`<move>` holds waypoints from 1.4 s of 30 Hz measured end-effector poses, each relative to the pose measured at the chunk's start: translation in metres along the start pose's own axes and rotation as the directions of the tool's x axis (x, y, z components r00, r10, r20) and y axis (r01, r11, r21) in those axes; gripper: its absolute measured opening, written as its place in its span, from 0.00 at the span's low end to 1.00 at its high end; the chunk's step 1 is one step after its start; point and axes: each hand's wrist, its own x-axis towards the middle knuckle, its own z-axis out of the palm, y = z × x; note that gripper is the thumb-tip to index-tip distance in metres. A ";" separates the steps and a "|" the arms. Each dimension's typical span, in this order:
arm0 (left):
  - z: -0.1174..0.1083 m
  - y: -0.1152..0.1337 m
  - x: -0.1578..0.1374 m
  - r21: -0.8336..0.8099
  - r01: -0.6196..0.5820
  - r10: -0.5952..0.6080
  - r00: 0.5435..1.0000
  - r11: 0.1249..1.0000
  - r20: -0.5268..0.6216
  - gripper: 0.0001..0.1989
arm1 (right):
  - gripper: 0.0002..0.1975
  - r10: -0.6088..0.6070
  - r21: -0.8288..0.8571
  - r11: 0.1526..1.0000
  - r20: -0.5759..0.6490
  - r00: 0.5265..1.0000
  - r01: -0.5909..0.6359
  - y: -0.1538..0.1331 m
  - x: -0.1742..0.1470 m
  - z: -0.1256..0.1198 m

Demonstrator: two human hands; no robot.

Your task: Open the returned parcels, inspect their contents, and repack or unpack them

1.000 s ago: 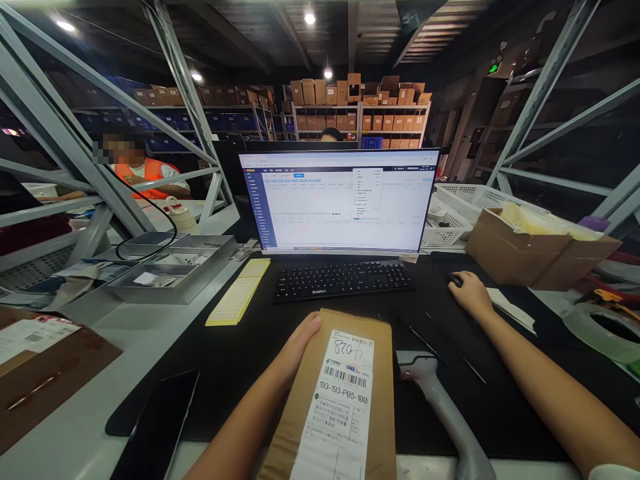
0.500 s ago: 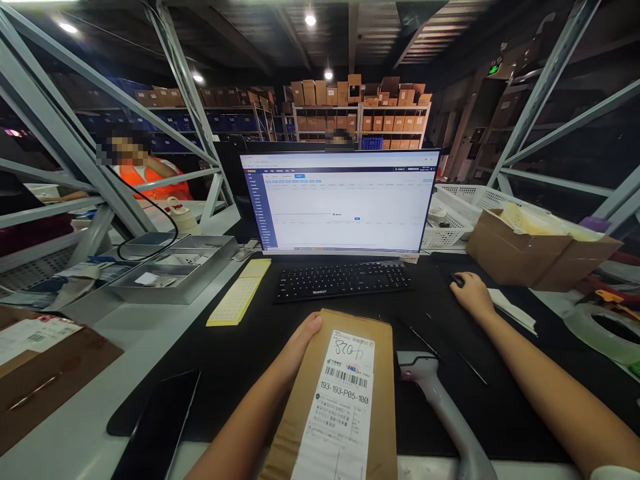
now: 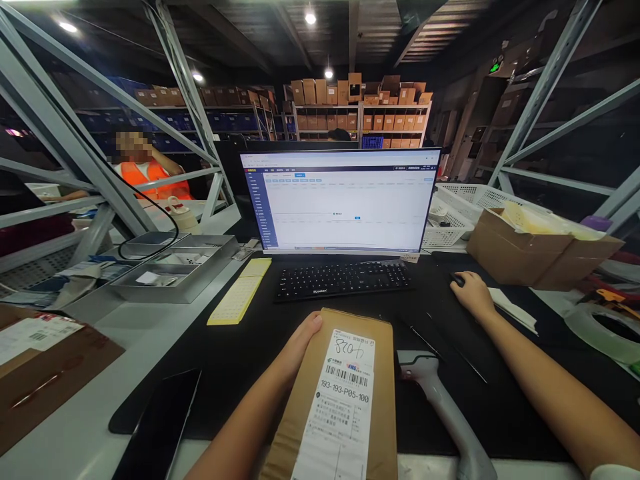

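Observation:
My left hand grips the left side of a brown cardboard box, its thumb on the top edge and its other fingers hidden. A white shipping label with a barcode and handwriting faces up on the box. On the right, my right hand is closed over a black computer mouse on the black desk mat. A grey barcode scanner lies just right of the box. Ahead, a monitor shows a mostly white page, with a black keyboard below it.
A phone and a taped cardboard box lie at left, near a yellow label sheet and a grey metal tray. At right are an open carton, white baskets and a tape roll. A person in an orange vest sits beyond.
Both my hands, the box and the mouse stay nearly where they were. In the background, the person in the orange vest has shifted their head slightly right.

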 end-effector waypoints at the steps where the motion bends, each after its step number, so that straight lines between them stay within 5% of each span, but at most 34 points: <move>1: 0.000 0.000 -0.001 0.009 -0.005 0.005 1.000 1.000 0.006 0.30 | 0.22 0.000 -0.001 1.000 0.000 1.000 0.000 0.000 0.000 0.000; 12: 0.001 0.003 -0.004 0.041 -0.075 0.073 0.996 0.996 0.043 0.27 | 0.23 0.023 -0.026 0.999 -0.026 0.999 -0.023 0.003 -0.002 0.000; 23: -0.006 -0.006 0.005 0.032 -0.124 0.124 0.992 0.992 0.007 0.27 | 0.27 -0.120 0.019 0.993 0.016 0.993 0.120 0.026 0.010 0.025; 42: -0.008 -0.010 0.008 0.049 -0.096 0.096 0.995 0.994 -0.001 0.30 | 0.27 -0.063 -0.044 0.997 0.043 0.997 0.065 0.019 0.008 0.021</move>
